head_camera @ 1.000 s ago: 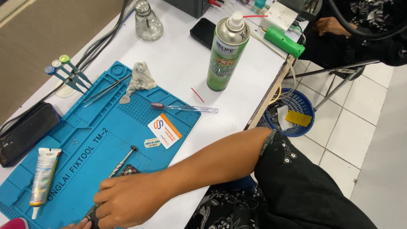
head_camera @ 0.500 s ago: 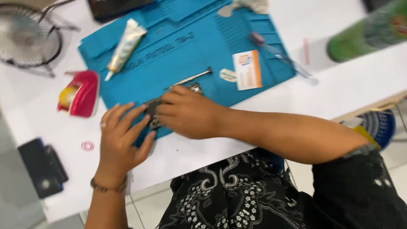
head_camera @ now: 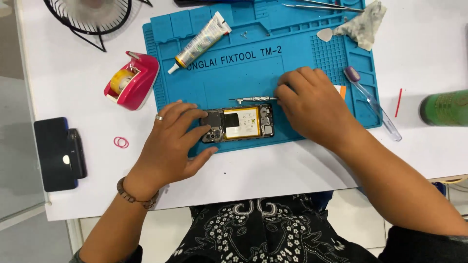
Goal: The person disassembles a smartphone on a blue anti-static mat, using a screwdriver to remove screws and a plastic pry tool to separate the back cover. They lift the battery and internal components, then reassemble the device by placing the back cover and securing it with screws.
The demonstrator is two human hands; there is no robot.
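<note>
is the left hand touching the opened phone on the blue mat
Touching. The head view shows the left hand with its fingertips resting on the camera end of the opened phone, no gap between them, on the blue mat.

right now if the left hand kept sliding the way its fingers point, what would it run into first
The left hand points right, its fingertips already on the opened phone lying on the blue mat. It would press into that phone first; the right hand lies farther along.
</note>
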